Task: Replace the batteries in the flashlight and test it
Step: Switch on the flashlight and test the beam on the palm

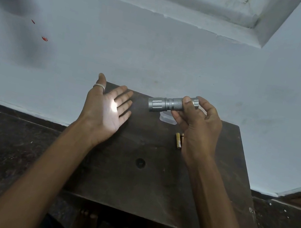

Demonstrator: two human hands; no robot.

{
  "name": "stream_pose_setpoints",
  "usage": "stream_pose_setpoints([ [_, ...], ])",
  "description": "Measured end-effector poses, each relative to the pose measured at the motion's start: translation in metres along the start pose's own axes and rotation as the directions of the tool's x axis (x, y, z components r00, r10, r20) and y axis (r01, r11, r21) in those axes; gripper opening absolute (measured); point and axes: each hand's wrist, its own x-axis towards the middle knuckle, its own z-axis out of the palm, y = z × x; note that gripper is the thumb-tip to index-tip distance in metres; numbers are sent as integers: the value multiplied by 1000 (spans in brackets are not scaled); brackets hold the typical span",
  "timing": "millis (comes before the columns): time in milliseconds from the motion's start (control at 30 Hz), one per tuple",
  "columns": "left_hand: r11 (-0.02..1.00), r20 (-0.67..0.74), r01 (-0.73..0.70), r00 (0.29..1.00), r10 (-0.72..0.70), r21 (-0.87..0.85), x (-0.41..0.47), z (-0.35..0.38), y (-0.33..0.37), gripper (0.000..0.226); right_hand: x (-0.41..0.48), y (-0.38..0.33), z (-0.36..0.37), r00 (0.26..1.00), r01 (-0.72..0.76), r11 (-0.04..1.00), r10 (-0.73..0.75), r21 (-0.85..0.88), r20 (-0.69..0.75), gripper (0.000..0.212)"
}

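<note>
The head view is showing the right hand pinching the flashlight by its tail above the table, beaming onto the spread, empty left hand; that light grip is risking a drop onto the batteries.

The flashlight I held was matte silver-grey, its barrel cross-hatched with fine knurling and its head cut by long grooves. A white patch of light lay on my left palm. My thumb wore a silver ring. The batteries were yellow-gold. The counter was dark brown, the wall pale blue-white with red specks.
</note>
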Motion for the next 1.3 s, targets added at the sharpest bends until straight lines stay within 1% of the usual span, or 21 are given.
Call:
stream_pose_setpoints([
  [67, 1000, 9, -5, 1000, 5, 20, 0, -1, -1, 81, 0, 1, 0, 1000, 21, 1000, -21, -10, -7, 34],
  [133, 999, 5, -11, 1000, 11, 42, -1, -1, -2, 81, 1, 2, 0, 997, 59, 997, -61, -39, -45, 34],
  [233, 998, -8, -18, 1000, 18, 53, -1, -1, -3, 81, 1, 3, -1, 987, 130, 978, -144, -166, -74, 33],
  [300, 999, -6, -21, 1000, 22, 49, -2, -1, -4, 81, 1, 3, -1, 979, 171, 953, -192, -252, -61, 34],
  [400, 999, -11, -25, 1000, 25, 47, -1, -1, -3, 81, -2, 2, 1, 965, 237, 913, -261, -332, -28, 34],
  [533, 999, -12, -23, 1000, 24, 40, -1, -1, -3, 82, -4, 2, 3, 957, 282, 893, -290, -350, 29, 33],
  [733, 999, -12, -19, 1000, 20, 25, -1, -3, -2, 84, -7, -4, 5, 935, 344, 841, -348, -417, 69, 33],
  [900, 1000, -9, -15, 1000, 15, 24, 0, -3, -3, 86, -8, -5, 8, 947, 318, 830, -303, -459, 107, 38],
  [1033, 999, 1, -1, 1000, 1, 51, 0, -1, -4, 88, -10, -5, 10, 944, 324, 811, -309, -487, 114, 41],
  [1300, 995, 2, 7, 1000, -7, 98, 0, -1, -3, 90, -4, -10, 5, 939, 320, 811, -342, -491, 47, 37],
])
